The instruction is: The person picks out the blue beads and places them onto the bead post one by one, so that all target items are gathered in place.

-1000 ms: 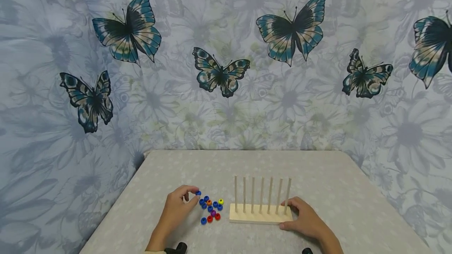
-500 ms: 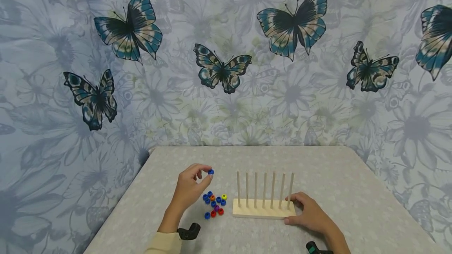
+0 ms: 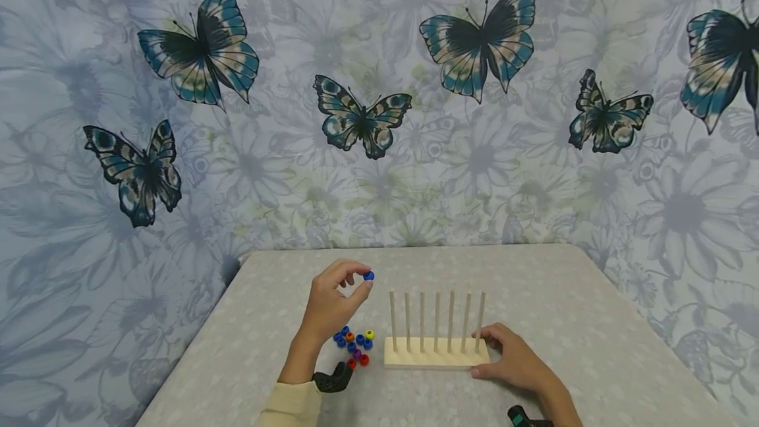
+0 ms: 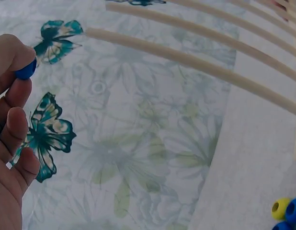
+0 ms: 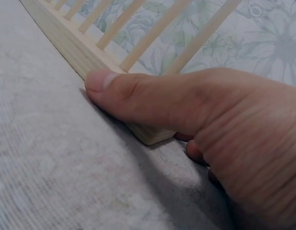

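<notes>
My left hand pinches a blue bead between thumb and forefinger, up near the top of the leftmost peg. In the left wrist view the same blue bead shows at the fingertips, apart from the pegs. A wooden peg rack with several upright bare pegs stands on the table. My right hand grips the rack's right end, thumb on the front side; the right wrist view shows that thumb against the wooden base. The right fingers behind the base are mostly hidden.
Loose beads lie left of the rack: several blue, with an orange bead, a yellow bead, a purple one and red ones. My left forearm partly covers this group. The cloth-covered table ends at a butterfly-patterned wall.
My left hand has lifted the blue bead from beside the pile and carried it up and right toward the leftmost peg. The right hand keeps its hold on the rack.
</notes>
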### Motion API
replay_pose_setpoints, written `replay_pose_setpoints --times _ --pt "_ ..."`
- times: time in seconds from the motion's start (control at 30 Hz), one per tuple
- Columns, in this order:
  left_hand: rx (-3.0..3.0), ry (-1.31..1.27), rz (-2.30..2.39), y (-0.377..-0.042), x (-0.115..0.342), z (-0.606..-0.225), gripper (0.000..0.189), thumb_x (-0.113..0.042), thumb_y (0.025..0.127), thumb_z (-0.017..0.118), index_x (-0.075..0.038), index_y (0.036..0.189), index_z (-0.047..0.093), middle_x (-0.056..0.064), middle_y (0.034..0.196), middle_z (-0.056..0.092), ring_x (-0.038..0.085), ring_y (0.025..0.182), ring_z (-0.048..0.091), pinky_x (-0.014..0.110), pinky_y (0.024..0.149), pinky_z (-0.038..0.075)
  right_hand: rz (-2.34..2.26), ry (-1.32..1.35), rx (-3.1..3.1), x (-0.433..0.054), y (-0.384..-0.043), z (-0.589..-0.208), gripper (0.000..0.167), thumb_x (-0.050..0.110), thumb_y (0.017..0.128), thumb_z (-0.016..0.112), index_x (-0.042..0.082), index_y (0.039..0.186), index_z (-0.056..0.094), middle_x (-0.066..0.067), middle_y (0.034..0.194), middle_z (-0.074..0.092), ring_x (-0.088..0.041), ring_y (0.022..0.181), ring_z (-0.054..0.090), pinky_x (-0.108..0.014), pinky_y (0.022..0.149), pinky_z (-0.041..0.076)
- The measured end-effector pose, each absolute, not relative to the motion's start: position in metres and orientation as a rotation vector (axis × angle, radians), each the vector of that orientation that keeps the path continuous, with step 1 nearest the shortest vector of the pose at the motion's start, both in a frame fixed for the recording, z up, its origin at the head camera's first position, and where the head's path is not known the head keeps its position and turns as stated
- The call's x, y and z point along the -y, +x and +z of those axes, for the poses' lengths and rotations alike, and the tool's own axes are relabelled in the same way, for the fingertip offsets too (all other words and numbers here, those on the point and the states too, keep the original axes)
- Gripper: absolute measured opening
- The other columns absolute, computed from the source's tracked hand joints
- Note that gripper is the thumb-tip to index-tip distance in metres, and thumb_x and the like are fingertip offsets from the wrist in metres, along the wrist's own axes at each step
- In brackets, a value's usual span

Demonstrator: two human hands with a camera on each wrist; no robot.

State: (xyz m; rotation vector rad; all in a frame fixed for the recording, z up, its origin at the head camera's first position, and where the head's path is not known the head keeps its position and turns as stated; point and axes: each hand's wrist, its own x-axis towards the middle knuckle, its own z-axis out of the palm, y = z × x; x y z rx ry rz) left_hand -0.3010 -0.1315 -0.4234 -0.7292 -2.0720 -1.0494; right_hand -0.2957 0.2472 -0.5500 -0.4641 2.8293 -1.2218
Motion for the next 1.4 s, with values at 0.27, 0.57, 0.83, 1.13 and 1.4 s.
replay_pose_setpoints --times 0.27,0.57,0.83,1.13,1.4 --pt "2.073 -0.791 -1.087 -0.297 0.125 -0.428 0.019 -0.019 0.091 0.075 -0.028 0.106 0.07 -0.009 0.102 0.068 0.007 0.08 0.052 0.027 0.07 0.046 -1.292 -0.525 -2.776 -0.241 -0.291 -0.552 0.061 0.041 0.066 0.093 0.022 0.117 0.065 0.005 0.11 0.061 -0.009 0.096 0.051 -0.024 0.084 0.045" --pt "2.097 -0.825 -1.083 -0.293 0.127 -0.431 0.018 -0.019 0.091 0.075 -0.027 0.105 0.068 -0.01 0.099 0.066 0.009 0.081 0.053 0.026 0.072 0.045 -1.317 -0.584 -2.759 -0.236 -0.291 -0.548 0.061 0.041 0.067 0.093 0.02 0.118 0.065 0.005 0.113 0.062 -0.009 0.097 0.052 -0.024 0.084 0.045" --pt "2.135 -0.933 -1.088 -0.298 0.12 -0.426 0.015 -0.022 0.093 0.072 -0.025 0.107 0.067 -0.006 0.093 0.064 0.01 0.079 0.052 0.021 0.059 0.042 -1.28 -0.524 -2.796 -0.239 -0.293 -0.548 0.062 0.043 0.066 0.092 0.022 0.118 0.065 0.006 0.11 0.061 -0.007 0.096 0.051 -0.023 0.084 0.044" --pt "2.162 -0.977 -1.083 -0.303 0.116 -0.428 0.014 -0.024 0.094 0.072 -0.024 0.108 0.068 -0.009 0.094 0.066 0.011 0.075 0.054 0.02 0.059 0.043 -1.272 -0.523 -2.807 -0.244 -0.291 -0.551 0.061 0.044 0.067 0.091 0.022 0.118 0.065 0.006 0.11 0.06 -0.007 0.096 0.05 -0.023 0.083 0.043" --pt "2.17 -0.99 -1.057 -0.307 0.111 -0.43 0.016 -0.026 0.093 0.073 -0.025 0.109 0.07 -0.012 0.098 0.067 0.006 0.077 0.054 0.02 0.064 0.047 -1.295 -0.541 -2.805 -0.248 -0.292 -0.55 0.061 0.042 0.068 0.091 0.02 0.118 0.064 0.005 0.112 0.061 -0.006 0.096 0.05 -0.023 0.083 0.044"
